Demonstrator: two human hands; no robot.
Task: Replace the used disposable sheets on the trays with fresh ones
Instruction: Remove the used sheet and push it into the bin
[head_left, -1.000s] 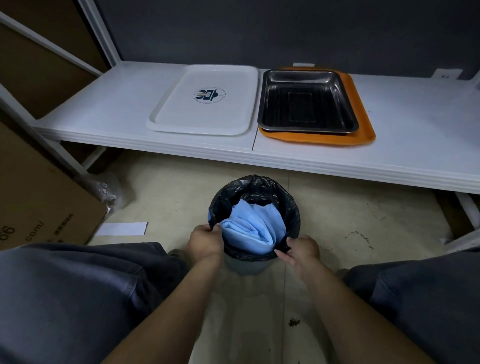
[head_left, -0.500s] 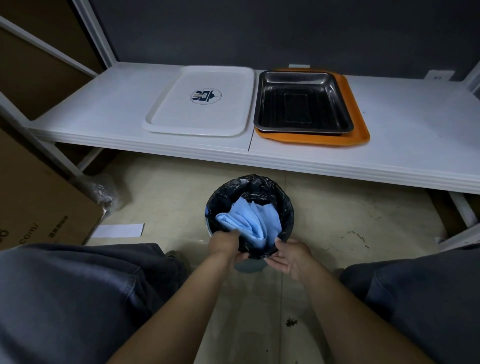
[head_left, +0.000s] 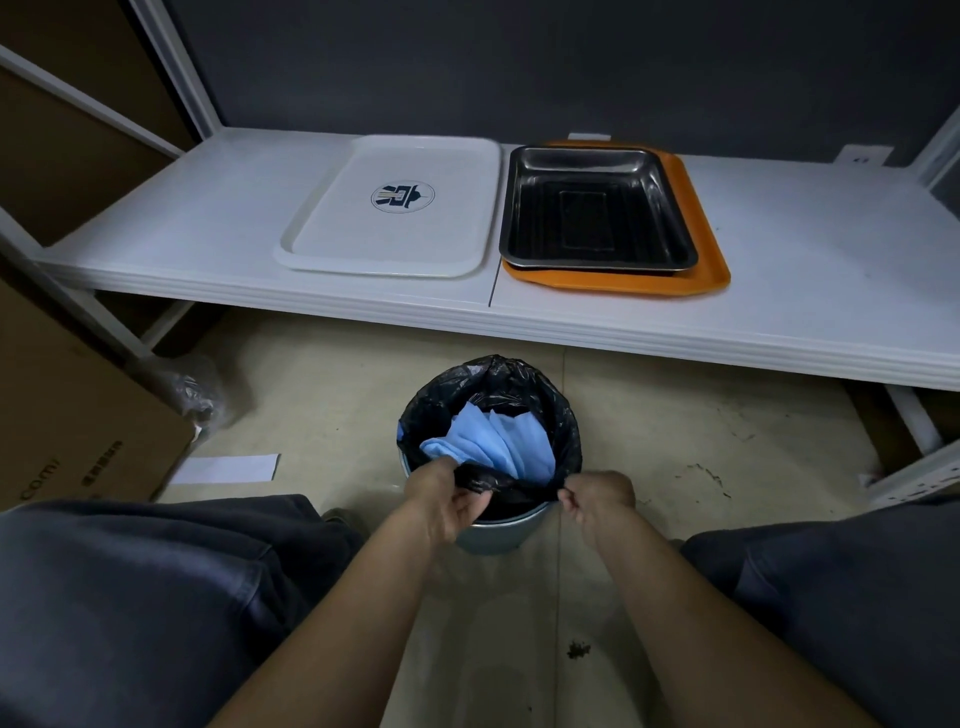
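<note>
White tray (head_left: 332, 244) lies on the shelf (head_left: 208, 228) beyond the bin (head_left: 493, 535), with a steel pan (head_left: 592, 156) on an orange tray (head_left: 701, 260) just beside it. Crumpled blue sheets (head_left: 493, 441) sit inside the bin's black liner (head_left: 519, 384). With forearms stretched forward, the left hand (head_left: 441, 499) and right hand (head_left: 597, 499) each pinch the liner's near rim with curled fingers.

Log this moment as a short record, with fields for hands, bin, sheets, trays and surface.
hands: left hand and right hand each grip the near edge of the black bin liner, which is lifted off the rim
bin: metal bin on the floor between the person's knees
sheets: crumpled blue sheets inside the liner
trays: white tray beside a steel pan that sits on an orange tray; no sheet on any
surface: white shelf
</note>
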